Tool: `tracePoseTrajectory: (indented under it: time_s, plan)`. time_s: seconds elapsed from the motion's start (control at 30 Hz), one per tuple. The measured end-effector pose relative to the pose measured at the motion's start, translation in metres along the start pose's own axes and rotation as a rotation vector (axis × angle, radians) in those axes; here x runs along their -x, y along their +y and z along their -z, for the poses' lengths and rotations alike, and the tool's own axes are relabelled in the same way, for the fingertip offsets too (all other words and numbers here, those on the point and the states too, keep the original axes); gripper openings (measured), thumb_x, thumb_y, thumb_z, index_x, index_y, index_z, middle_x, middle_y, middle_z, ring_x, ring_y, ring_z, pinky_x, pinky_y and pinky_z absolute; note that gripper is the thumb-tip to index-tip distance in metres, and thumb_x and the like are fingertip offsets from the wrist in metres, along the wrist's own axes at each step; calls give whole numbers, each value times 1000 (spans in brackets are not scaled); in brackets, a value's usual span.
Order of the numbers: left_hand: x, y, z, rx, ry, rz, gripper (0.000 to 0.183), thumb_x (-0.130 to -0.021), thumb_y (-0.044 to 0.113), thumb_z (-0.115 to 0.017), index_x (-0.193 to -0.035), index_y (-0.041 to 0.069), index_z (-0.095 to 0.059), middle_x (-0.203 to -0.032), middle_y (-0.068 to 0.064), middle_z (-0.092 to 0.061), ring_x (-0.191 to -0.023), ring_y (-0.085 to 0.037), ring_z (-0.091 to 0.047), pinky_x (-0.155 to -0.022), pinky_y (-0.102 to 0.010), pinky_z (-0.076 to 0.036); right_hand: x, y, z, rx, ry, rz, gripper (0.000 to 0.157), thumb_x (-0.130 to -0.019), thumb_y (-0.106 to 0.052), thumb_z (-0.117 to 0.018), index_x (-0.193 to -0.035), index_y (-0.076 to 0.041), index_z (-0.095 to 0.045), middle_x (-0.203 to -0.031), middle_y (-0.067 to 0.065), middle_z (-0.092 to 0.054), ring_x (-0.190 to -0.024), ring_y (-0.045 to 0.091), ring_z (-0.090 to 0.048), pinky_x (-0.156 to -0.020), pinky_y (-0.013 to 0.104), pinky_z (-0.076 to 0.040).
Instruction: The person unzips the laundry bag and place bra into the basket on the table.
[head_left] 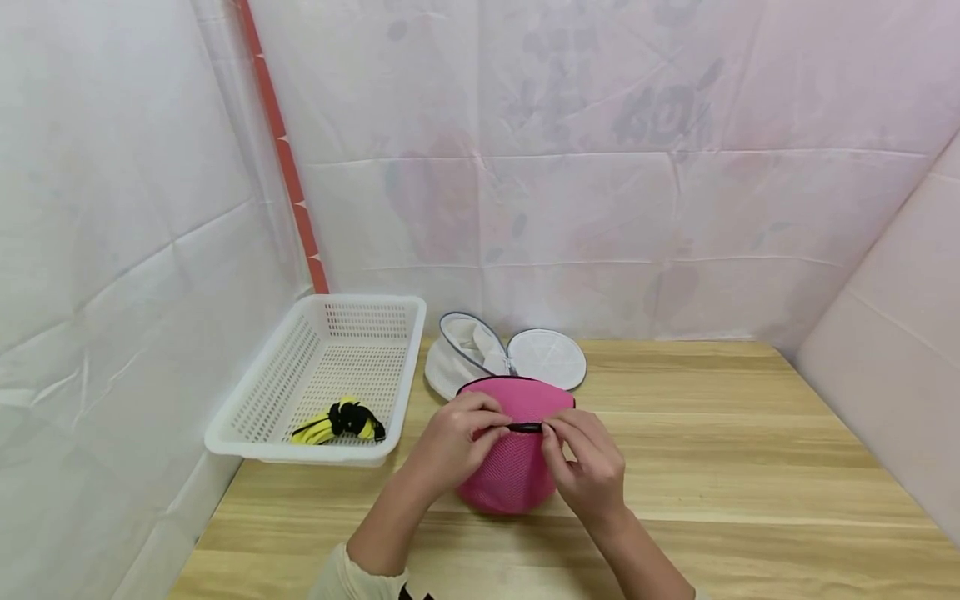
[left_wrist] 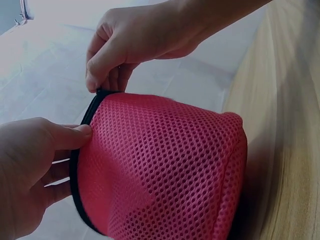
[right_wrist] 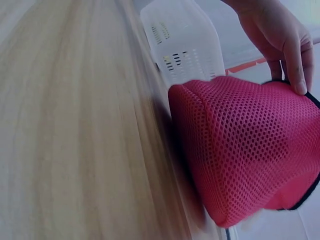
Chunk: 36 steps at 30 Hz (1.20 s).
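Observation:
A pink mesh laundry bag (head_left: 504, 479) with a black-trimmed rim stands on the wooden table in front of the person. My left hand (head_left: 459, 437) pinches the near part of the black rim (head_left: 525, 427) between thumb and fingers. A short way to the right, my right hand (head_left: 592, 467) pinches the same rim. The left wrist view shows the mesh side of the bag (left_wrist: 165, 160) below the rim, with thumbs and fingertips on the black edge. In the right wrist view, the left hand (right_wrist: 280, 42) grips the rim from above.
At left stands a white perforated basket (head_left: 411, 375) holding a yellow and black bundle (head_left: 337, 421). Behind the pink bag lies a white pouch with blue trim (head_left: 453, 367), its round white lid (head_left: 547, 358) folded open. White sheeting (head_left: 585, 208) hangs around the table (head_left: 712, 467).

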<state>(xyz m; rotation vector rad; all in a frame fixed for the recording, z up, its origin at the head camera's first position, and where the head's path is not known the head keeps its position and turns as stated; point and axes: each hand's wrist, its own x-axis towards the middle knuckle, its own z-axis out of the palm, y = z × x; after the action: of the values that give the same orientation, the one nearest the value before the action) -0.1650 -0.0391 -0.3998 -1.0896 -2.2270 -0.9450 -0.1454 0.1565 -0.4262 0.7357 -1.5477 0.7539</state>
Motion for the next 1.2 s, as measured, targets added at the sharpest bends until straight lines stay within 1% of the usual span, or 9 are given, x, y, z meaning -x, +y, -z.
tracePoseTrajectory:
  time_s: [0.07,0.23,0.47,0.57,0.97,1.2]
  plan:
    - [0,0,0,-14,-5,11,11,-84,10,-78,-94,10,-79,-95,4,-67,-90,-8,-61,-81,-20,-53,-1,-1,0,-8,-6,8,23,-91,-8,-64,-76,7,-71,-76,16,-67,-68,26,-61,-74,20,-54]
    - [-1,3,-2,-44,-14,10,12,-83,11,-78,-95,10,-79,-97,3,-67,-92,-9,-62,-84,-22,-53,0,-3,-1,-35,-24,-3,22,-91,-8,-64,-77,7,-71,-77,16,-67,-69,26,-61,-72,21,-53]
    - [-2,12,-8,-64,-46,-50,12,-86,14,-76,-98,11,-78,-97,5,-66,-92,-9,-60,-85,-18,-50,6,-6,-4,-57,-91,0,21,-93,-10,-63,-81,5,-72,-80,13,-67,-73,25,-62,-76,23,-54]
    - [-2,14,-11,-81,-45,-64,11,-86,12,-75,-97,11,-77,-95,5,-66,-92,-9,-60,-85,-18,-50,7,-8,-5,-53,-107,8,21,-94,-10,-63,-82,5,-73,-81,12,-67,-74,24,-62,-77,23,-54]
    - [0,12,-12,-95,-43,-66,7,-87,13,-75,-94,14,-77,-92,7,-67,-88,-8,-59,-83,-18,-50,9,-6,-4,-20,-104,8,21,-93,-9,-61,-81,4,-72,-81,13,-68,-73,25,-63,-76,24,-54]
    - [-1,9,-12,-93,-46,-59,7,-87,15,-75,-94,13,-77,-93,7,-67,-89,-8,-59,-84,-18,-50,10,-2,-3,-16,-93,4,21,-92,-9,-62,-80,5,-72,-80,13,-68,-72,24,-62,-74,23,-54]
